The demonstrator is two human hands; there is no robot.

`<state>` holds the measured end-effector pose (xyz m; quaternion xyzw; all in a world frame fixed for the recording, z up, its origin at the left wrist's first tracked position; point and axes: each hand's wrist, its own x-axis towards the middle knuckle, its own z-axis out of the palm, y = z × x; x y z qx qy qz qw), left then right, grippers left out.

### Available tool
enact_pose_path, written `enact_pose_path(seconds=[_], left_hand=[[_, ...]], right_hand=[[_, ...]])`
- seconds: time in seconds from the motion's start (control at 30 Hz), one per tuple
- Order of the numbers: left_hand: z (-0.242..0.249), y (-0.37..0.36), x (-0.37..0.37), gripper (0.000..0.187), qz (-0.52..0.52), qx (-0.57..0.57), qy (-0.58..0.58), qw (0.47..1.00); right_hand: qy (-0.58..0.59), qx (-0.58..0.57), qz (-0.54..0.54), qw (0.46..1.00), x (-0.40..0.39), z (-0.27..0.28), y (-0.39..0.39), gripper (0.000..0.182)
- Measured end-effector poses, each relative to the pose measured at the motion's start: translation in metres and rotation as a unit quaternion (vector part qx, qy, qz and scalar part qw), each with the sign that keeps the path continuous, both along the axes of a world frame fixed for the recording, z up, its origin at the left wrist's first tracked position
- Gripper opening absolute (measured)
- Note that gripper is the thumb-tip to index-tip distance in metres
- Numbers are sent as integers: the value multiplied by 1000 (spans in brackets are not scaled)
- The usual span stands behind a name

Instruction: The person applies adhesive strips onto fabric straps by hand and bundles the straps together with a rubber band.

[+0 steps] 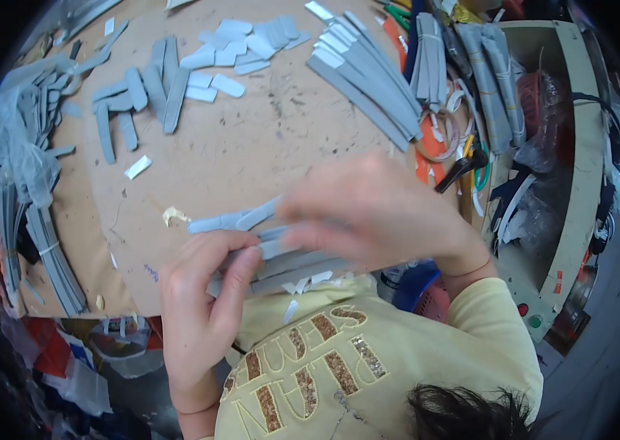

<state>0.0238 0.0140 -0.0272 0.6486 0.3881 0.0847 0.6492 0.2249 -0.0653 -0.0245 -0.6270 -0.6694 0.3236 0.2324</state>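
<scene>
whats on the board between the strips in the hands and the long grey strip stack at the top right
In the head view, mostly bare brown board lies between the held strips and the long grey strip stack; the right hand covers part of that stretch.

Grey strips [280,265] lie on a tan board [251,154]; the yellow sweatshirt [368,345] bears glittery gold letters.

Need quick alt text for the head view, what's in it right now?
Both hands, left hand and right hand, grip a bundle of grey strips over a brown work board. More grey strips lie in piles around it.
</scene>
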Motion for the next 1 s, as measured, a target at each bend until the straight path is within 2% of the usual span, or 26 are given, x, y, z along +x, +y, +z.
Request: enact_pose_path(seconds=[0.03, 0.07, 0.1, 0.13, 0.17, 0.3, 0.5, 0.57, 0.63, 0.67, 0.73, 0.8, 1.0], left_hand=[[-6, 1, 1, 9, -14, 45, 16, 999], [-12, 2, 1, 9, -27, 89, 34, 995], [-17, 3, 1, 10, -40, 133, 53, 989], [-20, 4, 1, 11, -52, 177, 74, 980], [-22, 4, 2, 11, -50, 180, 74, 980], [-27, 4, 4, 16, -49, 305, 92, 947], [-28, 3, 13, 19, -7, 315, 29, 949], [-27, 2, 15, 19, 12, 177, -15, 984], [-26, 0, 16, 20, 34, 36, -59, 997], [-25, -1, 16, 20, 38, 38, -58, 997], [-24, -6, 17, 19, 97, -39, -101, 989], [-24, -9, 16, 19, 148, -117, -142, 972], [-22, -13, 6, 17, 179, -135, -162, 961]], right_hand=[[-19, 48, -63, 997, 10, -10, 6, 10], [-23, 51, -62, 996, 24, -22, 14, 10], [-141, 110, -141, 974, 39, -36, 22, 11], [-254, 167, -216, 928, 48, -46, 27, 11], [-254, 171, -215, 927, 51, -52, 29, 11], [-244, 121, -249, 930, 54, -69, 31, 10], [-228, 121, -291, 921, 49, -71, 28, 7], [-151, 130, -248, 948, 45, -64, 26, 8], [-71, 138, -200, 967, 37, -58, 24, 10], [-81, 195, -157, 965, 27, -54, 22, 14], [-82, 286, -70, 952, 4, -41, 15, 24], [-65, 311, -41, 947, -15, -33, 10, 24], [-70, 299, -13, 951, -20, -23, 8, 25]])
